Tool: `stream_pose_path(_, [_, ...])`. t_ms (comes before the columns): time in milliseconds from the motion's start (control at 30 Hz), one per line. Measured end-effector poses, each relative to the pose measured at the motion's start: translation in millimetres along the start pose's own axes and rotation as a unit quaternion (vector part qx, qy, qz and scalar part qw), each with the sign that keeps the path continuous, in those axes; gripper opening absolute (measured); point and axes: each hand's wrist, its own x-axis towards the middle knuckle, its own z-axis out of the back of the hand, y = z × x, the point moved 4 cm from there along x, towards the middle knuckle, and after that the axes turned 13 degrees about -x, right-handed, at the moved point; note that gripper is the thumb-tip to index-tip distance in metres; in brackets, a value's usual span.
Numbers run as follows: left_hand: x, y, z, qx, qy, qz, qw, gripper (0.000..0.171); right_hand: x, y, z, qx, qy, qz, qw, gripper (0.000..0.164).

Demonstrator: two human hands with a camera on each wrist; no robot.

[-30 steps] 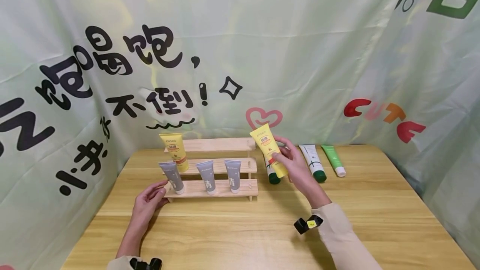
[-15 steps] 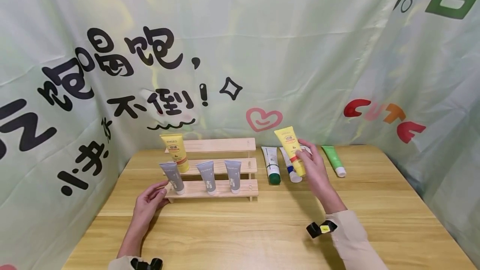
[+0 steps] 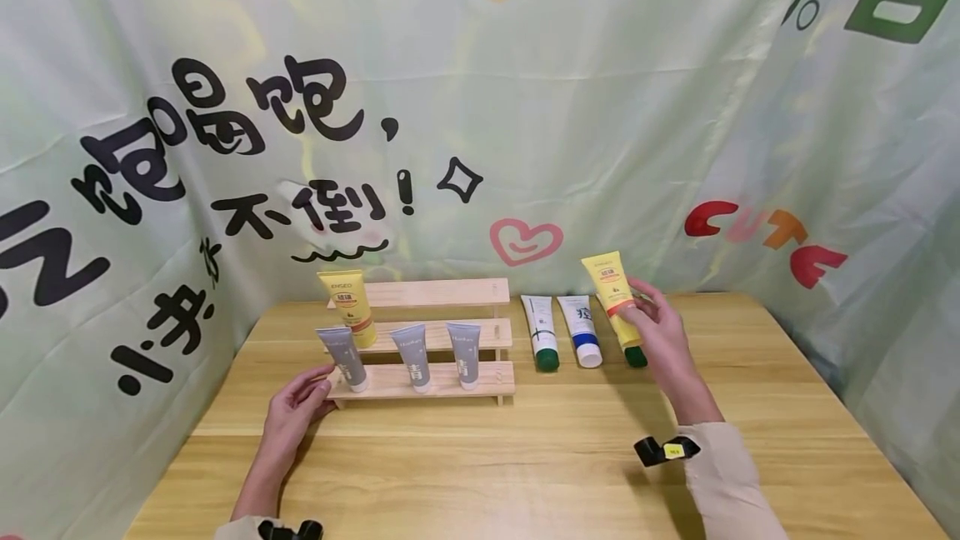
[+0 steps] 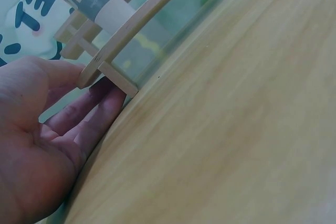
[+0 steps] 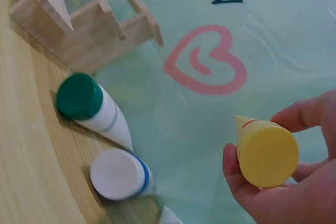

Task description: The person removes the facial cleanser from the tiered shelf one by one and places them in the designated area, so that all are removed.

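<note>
My right hand [image 3: 663, 340] holds a yellow squeeze tube [image 3: 611, 294] above the table, crimped end up. Its round yellow cap [image 5: 269, 156] faces the camera in the right wrist view, with thumb and fingers around the tube. Behind it, a tube's green cap [image 3: 635, 356] shows, the rest mostly covered. At the left, my left hand [image 3: 296, 407] grips the end of the lowest tier of a three-tier wooden rack [image 3: 450, 373], fingers [image 4: 105, 108] reaching under that tier. Another yellow tube [image 3: 348, 307] stands on the middle tier; three small grey tubes [image 3: 415, 357] stand on the front one.
Right of the rack, a white tube with a green cap [image 3: 542, 332] and a white tube with a blue band [image 3: 581, 330] lie on the wooden table [image 3: 480, 465]. A printed cloth [image 3: 600, 148] hangs close behind.
My right hand has carried the yellow tube to the right, past the lying tubes. The green tube at the far right is now hidden behind that hand. My left hand stays at the rack.
</note>
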Motion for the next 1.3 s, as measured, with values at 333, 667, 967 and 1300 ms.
stream_pose_path(333, [-1.1,-0.8,0.5,0.003,0.001,0.004,1.0000,0.048,5,-22,35,-0.039,-0.061,-0.060,0.996,0.063])
stream_pose_path(667, [-1.4,-0.7,0.2,0.004,0.003,0.006,1.0000,0.048,11,-40,60,-0.012,-0.134,-0.050,0.990,0.052])
stream_pose_path(967, [0.3,-1.5,-1.0,0.016,0.002,0.008,0.9998,0.048,20,-54,78,0.023,-0.161,-0.072,0.984,0.049])
stream_pose_path(1300, [0.3,-0.9,-0.7,0.021,-0.001,0.010,0.9997,0.046,26,-75,93,-0.002,-0.189,-0.108,0.976,0.043])
